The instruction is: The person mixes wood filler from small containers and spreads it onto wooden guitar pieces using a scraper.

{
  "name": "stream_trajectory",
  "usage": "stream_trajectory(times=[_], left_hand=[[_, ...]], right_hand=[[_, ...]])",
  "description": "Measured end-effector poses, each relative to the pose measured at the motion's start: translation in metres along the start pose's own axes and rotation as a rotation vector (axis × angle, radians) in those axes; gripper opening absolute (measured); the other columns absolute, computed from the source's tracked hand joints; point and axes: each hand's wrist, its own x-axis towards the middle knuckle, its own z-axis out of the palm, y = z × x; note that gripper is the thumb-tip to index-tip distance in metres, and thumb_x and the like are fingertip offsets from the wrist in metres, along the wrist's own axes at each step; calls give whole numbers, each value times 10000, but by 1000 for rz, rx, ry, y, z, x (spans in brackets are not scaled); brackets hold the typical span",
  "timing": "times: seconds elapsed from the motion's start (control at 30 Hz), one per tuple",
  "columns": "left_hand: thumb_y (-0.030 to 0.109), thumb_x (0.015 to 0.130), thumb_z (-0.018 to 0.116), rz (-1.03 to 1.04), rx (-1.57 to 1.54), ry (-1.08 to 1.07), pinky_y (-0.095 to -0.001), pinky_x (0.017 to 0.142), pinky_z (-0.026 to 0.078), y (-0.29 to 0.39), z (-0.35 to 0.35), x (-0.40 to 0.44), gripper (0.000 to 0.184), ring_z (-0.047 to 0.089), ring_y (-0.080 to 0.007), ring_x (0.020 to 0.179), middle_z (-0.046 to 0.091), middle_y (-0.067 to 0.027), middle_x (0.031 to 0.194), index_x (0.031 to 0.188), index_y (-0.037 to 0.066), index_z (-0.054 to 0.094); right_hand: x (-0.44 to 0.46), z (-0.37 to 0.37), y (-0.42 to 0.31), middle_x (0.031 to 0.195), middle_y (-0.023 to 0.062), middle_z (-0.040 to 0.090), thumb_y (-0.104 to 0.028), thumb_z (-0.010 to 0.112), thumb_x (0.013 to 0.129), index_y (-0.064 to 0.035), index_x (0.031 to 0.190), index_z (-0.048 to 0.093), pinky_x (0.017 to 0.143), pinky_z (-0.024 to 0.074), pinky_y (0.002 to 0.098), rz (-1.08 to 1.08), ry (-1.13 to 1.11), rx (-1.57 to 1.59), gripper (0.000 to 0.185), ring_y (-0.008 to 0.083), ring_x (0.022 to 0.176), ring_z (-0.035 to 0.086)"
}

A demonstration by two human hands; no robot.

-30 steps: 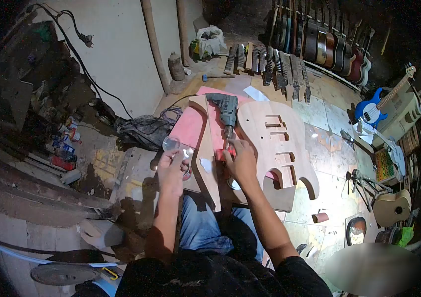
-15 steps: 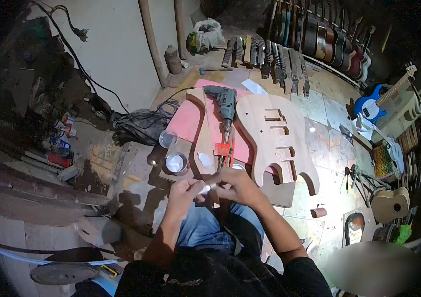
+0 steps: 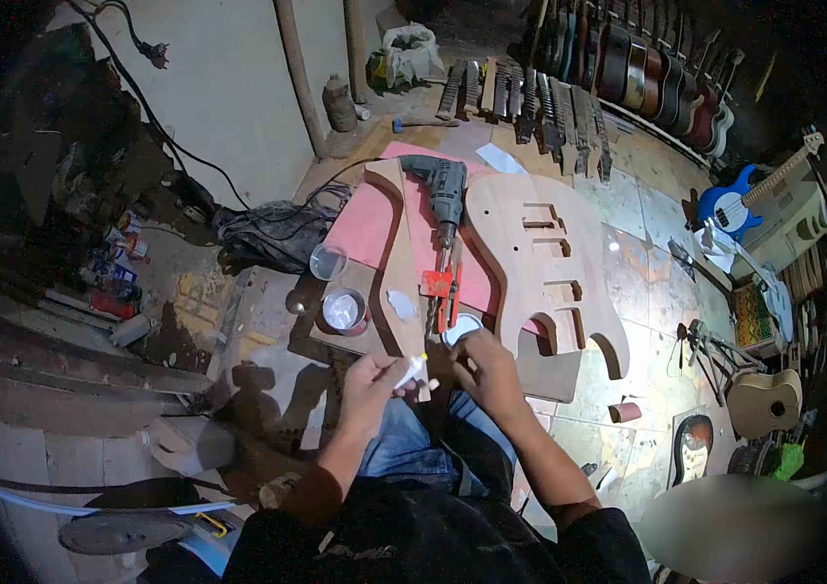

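My left hand point(image 3: 372, 389) grips a small white tube point(image 3: 413, 369) with a yellowish tip, above my lap. My right hand point(image 3: 493, 378) is a short way to the right, fingers curled in a pinch; what they hold, if anything, is too small to make out. Just beyond it lies a round white lid or shallow dish point(image 3: 460, 328), partly covered by the hand. A long curved wooden piece point(image 3: 396, 234) with a pale patch lies ahead, beside a power drill point(image 3: 447, 195) with a red clamp point(image 3: 440, 284) near its bit. To the right is a routed wooden guitar body point(image 3: 540, 263).
A metal cup point(image 3: 345, 311) and a clear plastic cup point(image 3: 328, 261) stand left of the curved piece. A pink sheet point(image 3: 360, 234) lies beneath the drill. Guitar necks point(image 3: 530, 102) line the back; a sandpaper roll point(image 3: 626, 413) lies at right.
My hands were together at the white tube. The right one has moved away to the right, while the left keeps hold of the tube. The view has shifted slightly.
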Motion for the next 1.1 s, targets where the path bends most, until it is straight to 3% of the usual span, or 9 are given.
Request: stream_trajectory(times=[0.1, 0.23, 0.27, 0.4, 0.53, 0.63, 0.7, 0.8, 1.1], left_hand=[[168, 896, 672, 46, -161, 142, -225, 618, 474, -7, 6, 11, 201, 623, -111, 711, 666, -81, 851, 976, 7, 582], [106, 912, 630, 63, -250, 165, -250, 723, 518, -7, 3, 9, 202, 649, -156, 845, 641, -102, 987, 1064, -10, 566], [75, 914, 609, 33, -268, 173, -279, 784, 531, 0, 3, 6, 254, 645, -179, 904, 612, -112, 1050, 1143, -22, 557], [42, 915, 580, 36, -346, 144, -301, 819, 533, -3, -10, 3, 325, 632, -189, 952, 601, -118, 1084, 1227, -34, 534], [52, 896, 604, 1, -269, 191, -268, 823, 517, -3, -17, 1, 334, 618, -157, 908, 609, -95, 1076, 1219, -16, 549], [39, 878, 627, 33, -193, 138, -265, 776, 530, -3, -12, 0, 311, 613, -144, 880, 613, -84, 1052, 1177, 5, 549], [29, 879, 624, 55, -189, 146, -263, 746, 532, 3, 5, -3, 298, 611, -138, 873, 613, -78, 1042, 1162, 19, 533], [11, 870, 632, 85, -172, 158, -267, 711, 538, 1, 17, -2, 296, 610, -135, 869, 609, -71, 1016, 1135, 39, 503], [60, 884, 643, 136, -49, 181, -270, 685, 557, -7, 11, 16, 188, 619, -128, 844, 629, -75, 966, 1046, 6, 562]], right_hand=[[-1, 11, 10, 841, 161, 575, 18, 685, 712, -5, 891, 597, 662, 490, 369, 187, 62, -104, 201, 329, 768, 600], [-15, 3, 10, 819, 180, 614, -22, 629, 784, 11, 943, 617, 618, 479, 328, 284, 78, 4, 162, 271, 690, 618], [-18, -3, 11, 774, 140, 634, -44, 604, 834, 30, 952, 620, 609, 470, 287, 306, 57, -6, 140, 187, 644, 596], [-46, -18, 17, 774, 38, 624, -60, 582, 891, 41, 928, 613, 614, 470, 236, 550, 66, 198, 112, 96, 678, 580], [-56, -25, 2, 776, 35, 626, -58, 581, 892, 31, 934, 617, 623, 490, 236, 748, 0, 377, 105, 100, 699, 601], [-54, -14, -6, 804, 46, 642, -50, 597, 879, 28, 952, 621, 638, 513, 247, 646, 12, 354, 109, 107, 735, 619], [-42, -5, -17, 914, 118, 671, -79, 656, 844, -7, 985, 649, 699, 515, 311, 278, 22, 283, 159, 224, 792, 648], [-19, 14, -26, 1018, 122, 648, -83, 686, 831, -26, 1018, 660, 747, 522, 340, -78, 62, 210, 198, 273, 883, 642], [2, 48, 5, 1007, 120, 629, -74, 726, 794, -46, 1067, 675, 748, 531, 330, -171, -16, 182, 279, 259, 881, 648]])
